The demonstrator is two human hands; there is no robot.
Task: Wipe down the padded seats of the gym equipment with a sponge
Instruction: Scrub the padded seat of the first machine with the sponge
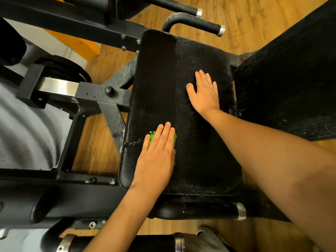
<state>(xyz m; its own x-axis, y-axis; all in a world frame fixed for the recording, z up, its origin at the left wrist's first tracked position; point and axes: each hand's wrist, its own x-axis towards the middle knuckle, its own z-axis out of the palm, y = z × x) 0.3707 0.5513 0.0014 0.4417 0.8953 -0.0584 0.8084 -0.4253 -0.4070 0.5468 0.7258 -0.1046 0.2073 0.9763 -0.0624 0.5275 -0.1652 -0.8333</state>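
Observation:
A black padded seat (196,142) fills the middle of the view. Its left strip looks darker and cleaner; the rest is speckled with pale dust. My left hand (156,157) lies flat with straight fingers on a green sponge (152,138), pressing it onto the seat near the left edge, beside a tear in the cover (133,142). Only the sponge's edges show around my fingers. My right hand (204,93) rests flat on the seat's far right part, fingers spread.
A black backrest pad (291,84) rises on the right. Black steel frame bars (109,99), a chrome post (58,88) and weight plates (63,70) stand on the left. Two handles (200,22) stick out at the far end. Wooden floor (101,142) lies below.

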